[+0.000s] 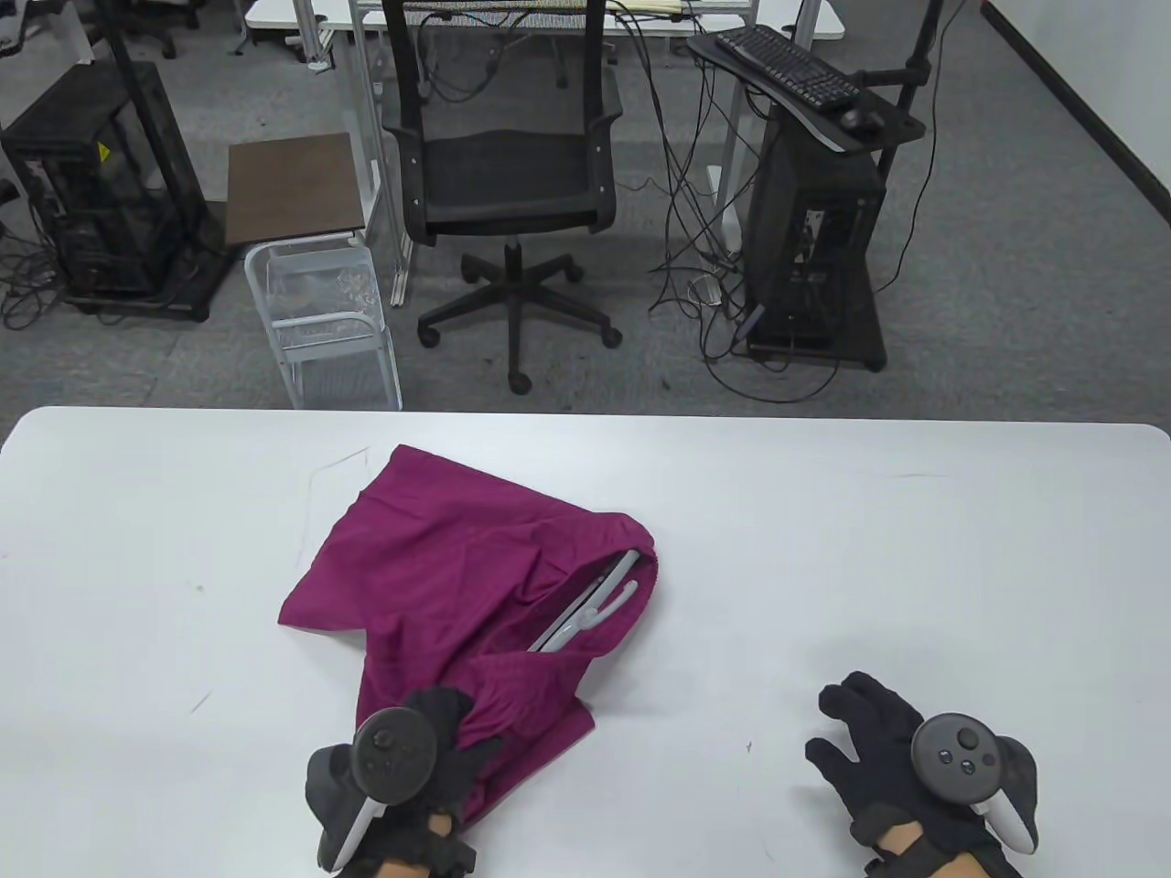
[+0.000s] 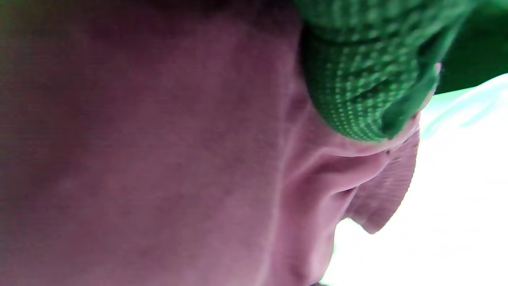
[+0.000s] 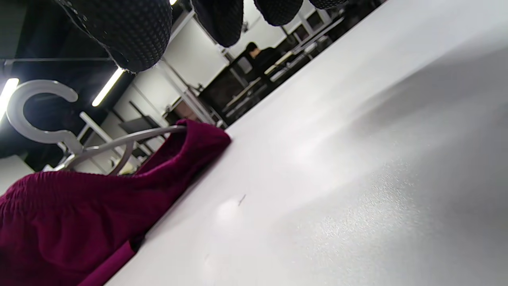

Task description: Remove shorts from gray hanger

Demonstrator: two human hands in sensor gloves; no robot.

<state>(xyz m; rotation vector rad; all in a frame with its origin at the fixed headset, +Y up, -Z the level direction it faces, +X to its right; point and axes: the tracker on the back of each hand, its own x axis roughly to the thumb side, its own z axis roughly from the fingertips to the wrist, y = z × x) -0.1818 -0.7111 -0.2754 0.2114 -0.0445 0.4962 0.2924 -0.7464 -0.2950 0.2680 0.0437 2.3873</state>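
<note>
- Magenta shorts (image 1: pixel 457 567) lay on the table (image 1: pixel 823 512), the gray hanger (image 1: pixel 595 608) inside the waistband.
- Left hand (image 1: pixel 412 759) gripped the fabric; right hand (image 1: pixel 915 759) rested apart, fingers spread.
- Next move probably needed the right hand on the hanger.

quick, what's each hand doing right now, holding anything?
Left hand: grips the near edge of the shorts.
Right hand: open, fingers spread over the table, holding nothing.
</note>
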